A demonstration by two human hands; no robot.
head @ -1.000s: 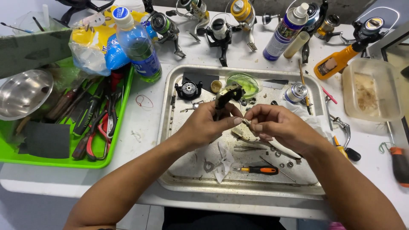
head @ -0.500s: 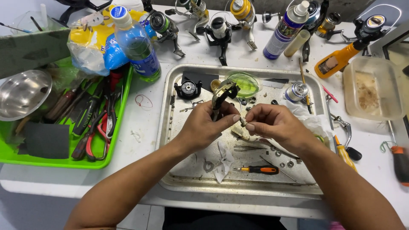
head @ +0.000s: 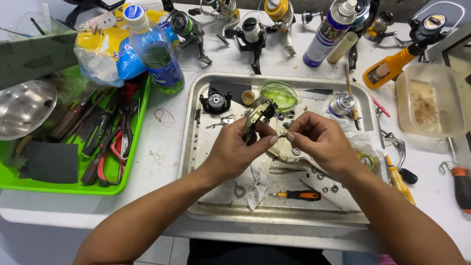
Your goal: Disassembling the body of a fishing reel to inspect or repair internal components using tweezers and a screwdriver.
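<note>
Holding: left hand (head: 234, 147) grasps a grey-and-tan metal reel body (head: 257, 114) in clenched fingers, above the dented steel tray (head: 196, 147) on the white table (head: 167, 142).
Pinching: right hand (head: 321, 142) nips a tiny part, too small to identify, at its fingertips just beside the reel body.
Changed: both hands have risen slightly and drawn closer together than half a second ago.
Nearby: orange-handled screwdriver (head: 297, 195) lies below the hands, unmoved.

Green tray (head: 73, 189) w/ pliers (head: 105, 157) – bottle (head: 156, 51)

Small part (head: 283, 133) between fingertips: too small.
</note>
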